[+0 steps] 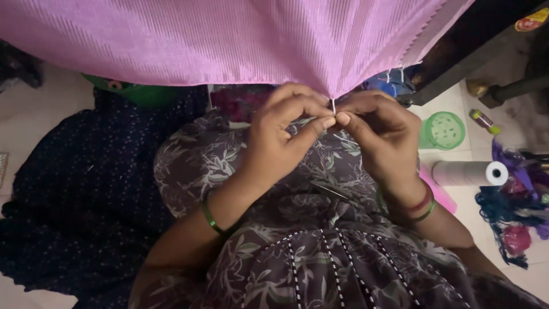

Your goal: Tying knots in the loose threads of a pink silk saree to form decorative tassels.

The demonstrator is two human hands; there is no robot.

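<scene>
Fingertips of the left hand [280, 140] and right hand [380, 134] meet, pinching a white thread [333, 105], perhaps on a needle, at the pink fabric [229, 40] edge overhead; knotting needs steady tension.

Two bare hands meet beneath the lower edge of a pleated pink fabric sheet [229, 40], the left hand [280, 140] and right hand [380, 134] pinching together a short white thread [333, 105] hanging from that edge, fingertips touching. Below the fabric lies the person's grey leaf-print garment [309, 252]. Right of the fabric's corner, on the pale tiled floor [457, 200], sit a round green perforated lid [445, 130], a white thread cone [469, 173] lying on its side, and tangled blue and purple yarn [514, 212].
</scene>
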